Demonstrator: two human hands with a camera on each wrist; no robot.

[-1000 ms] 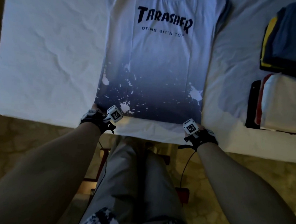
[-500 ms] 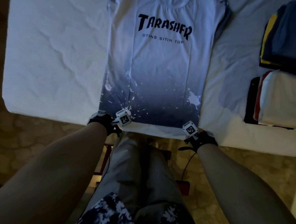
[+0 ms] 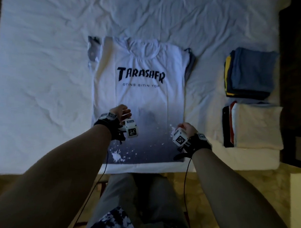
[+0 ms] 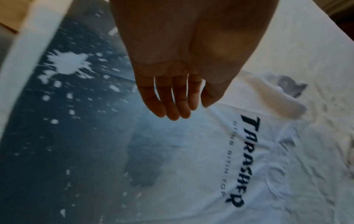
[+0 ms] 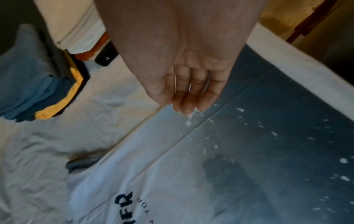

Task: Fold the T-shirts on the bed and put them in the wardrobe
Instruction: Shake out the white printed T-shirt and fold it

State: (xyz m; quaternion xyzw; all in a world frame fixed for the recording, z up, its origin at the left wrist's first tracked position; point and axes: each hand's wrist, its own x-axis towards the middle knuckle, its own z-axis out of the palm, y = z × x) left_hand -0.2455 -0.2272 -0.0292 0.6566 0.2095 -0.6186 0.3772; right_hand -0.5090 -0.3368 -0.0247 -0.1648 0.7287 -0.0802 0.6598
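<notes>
Shirt first: the white cotton T-shirt with the black "TARASHFR" print and a dark, paint-splattered lower part [image 3: 140, 96] lies face up on the white-sheeted bed [image 3: 43, 73], and its long axis runs straight away from me, collar at the far end and dark hem at the near edge of the mattress. Both sleeves look tucked under along the sides, so it reads as a narrow strip, and I judge a crosswise fold, bringing hem and collar together, to be the step in hand.

My left hand [image 3: 119, 112] hovers above the left part of the shirt where white fades to dark, fingers straight and slightly spread, holding nothing; the left wrist view shows its fingers [image 4: 168, 103] clear of the cloth with a shadow beneath. My right hand [image 3: 186, 128] hangs over the right edge at about the same level, fingers relaxed and together, also empty, its fingertips [image 5: 188, 106] above a crease running along the shirt.

The 2 hands sit either side of the centre line, roughly level, both nearer the hem than the collar. The left is slightly further up the shirt.

To my right, well apart from the shirt, stand 2 stacks of folded clothes: a blue-topped one [image 3: 251, 72] farther off and a cream-topped one [image 3: 255, 124] nearer.
</notes>
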